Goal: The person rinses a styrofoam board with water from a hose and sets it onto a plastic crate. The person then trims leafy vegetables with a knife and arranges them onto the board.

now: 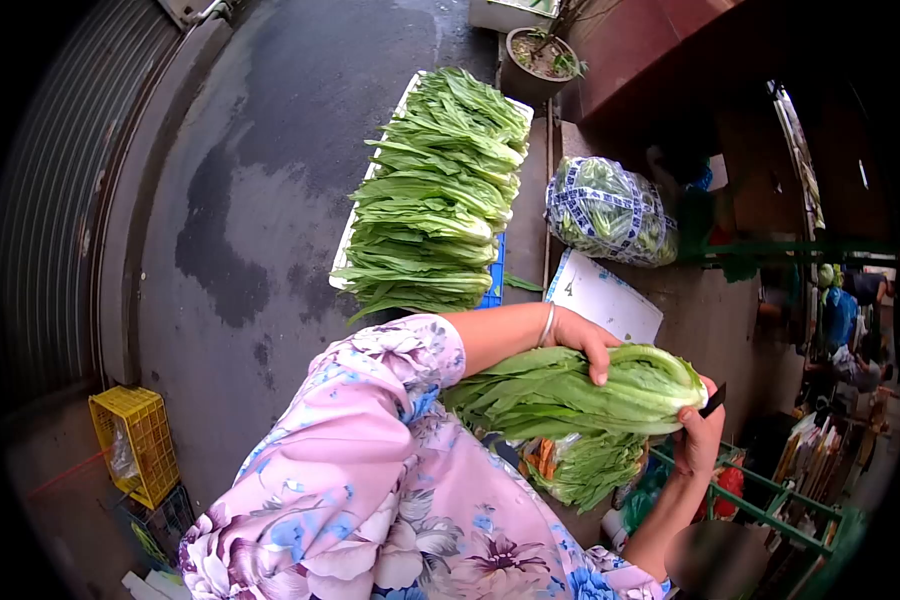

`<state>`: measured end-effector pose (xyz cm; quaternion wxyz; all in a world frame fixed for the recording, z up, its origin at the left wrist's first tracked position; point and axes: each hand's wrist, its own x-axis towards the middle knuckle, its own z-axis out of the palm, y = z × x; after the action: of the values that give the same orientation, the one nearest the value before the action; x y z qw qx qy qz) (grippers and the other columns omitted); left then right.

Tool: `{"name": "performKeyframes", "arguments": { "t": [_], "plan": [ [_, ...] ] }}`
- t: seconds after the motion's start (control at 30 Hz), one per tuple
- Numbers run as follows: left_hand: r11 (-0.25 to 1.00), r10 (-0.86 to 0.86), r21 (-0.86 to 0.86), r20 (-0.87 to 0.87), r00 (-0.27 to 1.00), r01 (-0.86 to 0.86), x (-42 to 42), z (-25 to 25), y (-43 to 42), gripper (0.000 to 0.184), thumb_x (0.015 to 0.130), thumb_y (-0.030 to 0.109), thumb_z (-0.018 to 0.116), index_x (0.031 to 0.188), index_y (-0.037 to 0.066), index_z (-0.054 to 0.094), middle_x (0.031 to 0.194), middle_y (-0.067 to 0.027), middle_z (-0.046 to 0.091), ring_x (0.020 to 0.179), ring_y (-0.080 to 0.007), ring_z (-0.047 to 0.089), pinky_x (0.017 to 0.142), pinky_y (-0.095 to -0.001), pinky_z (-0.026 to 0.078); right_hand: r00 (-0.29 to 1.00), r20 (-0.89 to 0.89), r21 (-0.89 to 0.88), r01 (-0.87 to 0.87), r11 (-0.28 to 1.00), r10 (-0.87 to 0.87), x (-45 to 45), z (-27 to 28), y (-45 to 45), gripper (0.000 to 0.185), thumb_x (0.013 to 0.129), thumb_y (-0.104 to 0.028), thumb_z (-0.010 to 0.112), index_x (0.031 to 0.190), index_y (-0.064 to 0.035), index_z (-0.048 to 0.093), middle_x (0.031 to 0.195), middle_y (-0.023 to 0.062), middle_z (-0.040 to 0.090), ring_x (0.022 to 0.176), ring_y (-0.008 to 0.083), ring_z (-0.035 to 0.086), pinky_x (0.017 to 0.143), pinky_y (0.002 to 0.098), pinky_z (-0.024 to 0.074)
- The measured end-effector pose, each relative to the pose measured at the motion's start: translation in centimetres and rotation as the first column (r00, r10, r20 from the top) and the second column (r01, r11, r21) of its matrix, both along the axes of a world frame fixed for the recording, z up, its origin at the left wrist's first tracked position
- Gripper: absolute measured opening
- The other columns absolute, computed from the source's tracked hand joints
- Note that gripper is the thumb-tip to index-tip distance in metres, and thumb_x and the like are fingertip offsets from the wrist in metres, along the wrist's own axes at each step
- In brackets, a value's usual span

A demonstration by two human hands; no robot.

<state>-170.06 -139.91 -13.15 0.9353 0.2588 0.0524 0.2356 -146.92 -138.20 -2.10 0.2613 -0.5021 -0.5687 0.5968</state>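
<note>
My left hand, with a bracelet at the wrist, is wrapped over a long head of leaf lettuce, its thumb lying across the leaves. The lettuce is held sideways in front of me, leaves to the left and pale stem end to the right. At that stem end my right hand is closed on a knife, of which a short dark blade shows; the thumb presses near the cut base. Below the held head is a pile of lettuce leaves, partly hidden by it.
Rows of lettuce heads fill a white crate ahead, with a blue crate beneath. Beside them are a taped vegetable bundle, a white board and a potted plant. A yellow crate stands left, a green metal frame right.
</note>
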Motion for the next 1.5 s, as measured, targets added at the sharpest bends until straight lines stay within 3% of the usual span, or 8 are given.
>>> {"name": "performKeyframes", "arguments": {
  "t": [0.13,0.23,0.3,0.43,0.7,0.83,1.23,1.5],
  "plan": [
    [0.875,0.479,0.248,-0.334,0.811,-0.415,-11.2,1.3,-1.4,0.083,0.066,0.014,0.072,0.133,0.003,0.025,0.117,-0.0170,0.049,0.105,-0.0218,0.049,0.090,-0.0345,0.040,0.992,-0.109,-0.119,-0.076,0.990,0.063,-7.9,-1.3,1.6,0.050,0.062,-0.023,0.073,0.100,-0.0007,0.052,0.075,0.0001,0.055,0.051,0.0023,0.044,0.040,0.0137,0.0309],
    [0.179,0.834,0.302,-0.552,-0.018,-0.936,-21.8,1.7,-4.7,0.052,0.075,0.016,0.063,0.120,0.003,0.040,0.100,-0.0092,0.058,0.091,-0.0164,0.055,0.082,-0.0339,0.042,0.974,-0.224,-0.242,-0.049,0.969,-0.006,-14.4,-5.2,3.0,0.036,0.071,-0.019,0.068,0.098,-0.0031,0.051,0.080,0.0015,0.055,0.056,0.0037,0.046,0.037,0.0154,0.0298],
    [-0.348,0.729,0.178,-0.566,-0.385,-0.920,-29.5,-2.3,-10.4,0.040,0.079,0.014,0.056,0.114,0.005,0.041,0.099,-0.0098,0.056,0.099,-0.0219,0.053,0.086,-0.0377,0.040,0.956,-0.287,-0.363,-0.047,0.931,-0.063,-18.7,-8.2,4.0,0.031,0.076,-0.022,0.065,0.097,-0.0050,0.051,0.083,0.0018,0.055,0.059,0.0049,0.048,0.036,0.0161,0.0295],
    [-0.668,0.368,0.075,-0.832,-0.415,-0.741,-35.9,-14.2,-26.5,0.018,0.081,0.019,0.051,0.094,0.009,0.048,0.099,-0.0074,0.055,0.102,-0.0240,0.052,0.086,-0.0431,0.041,0.919,-0.386,-0.519,-0.148,0.842,-0.077,-26.3,-14.7,6.3,0.033,0.078,-0.031,0.064,0.101,-0.0098,0.053,0.084,-0.0007,0.057,0.062,0.0056,0.052,0.034,0.0152,0.0290],
    [-0.570,-0.085,-0.226,-0.940,0.330,-0.790,-17.0,-26.1,-39.9,0.015,0.078,0.024,0.053,0.085,0.010,0.053,0.078,-0.0035,0.058,0.069,-0.0201,0.059,0.059,-0.0401,0.048,0.980,0.105,-0.682,0.195,0.705,-0.169,-32.9,-31.4,10.4,0.038,0.068,-0.040,0.071,0.093,-0.0149,0.059,0.080,-0.0044,0.059,0.058,0.0060,0.051,0.036,0.0155,0.0242],
    [-0.355,-0.060,-0.290,-0.942,0.331,-0.889,-14.6,-26.5,-36.7,0.016,0.080,0.021,0.052,0.092,0.010,0.052,0.081,-0.0044,0.058,0.070,-0.0209,0.059,0.057,-0.0379,0.049,0.986,0.134,-0.567,0.160,0.808,-0.101,-32.2,-29.4,9.9,0.038,0.060,-0.038,0.078,0.079,-0.0102,0.061,0.072,-0.0013,0.057,0.057,0.0068,0.045,0.041,0.0194,0.0251],
    [0.195,0.325,0.258,-0.927,-0.186,-0.946,-18.2,-18.2,-8.9,0.029,0.079,0.012,0.054,0.107,0.006,0.049,0.090,-0.0043,0.058,0.078,-0.0129,0.057,0.063,-0.0217,0.043,0.934,-0.349,-0.490,-0.111,0.865,-0.078,-34.4,-17.9,15.1,0.038,0.072,-0.026,0.070,0.097,-0.0023,0.055,0.082,0.0059,0.060,0.073,0.0154,0.063,0.036,0.0149,0.0258],
    [0.537,0.370,0.812,-0.471,-0.801,-0.229,-13.3,-14.2,3.5,0.044,0.066,0.019,0.068,0.105,0.006,0.052,0.098,-0.0134,0.049,0.095,-0.0284,0.048,0.083,-0.0367,0.040,0.902,-0.432,-0.423,-0.213,0.881,0.010,-39.2,-21.0,24.9,0.030,0.069,-0.025,0.072,0.084,-0.0022,0.059,0.075,0.0035,0.061,0.062,0.0113,0.060,0.038,0.0174,0.0279]
  ]
}}
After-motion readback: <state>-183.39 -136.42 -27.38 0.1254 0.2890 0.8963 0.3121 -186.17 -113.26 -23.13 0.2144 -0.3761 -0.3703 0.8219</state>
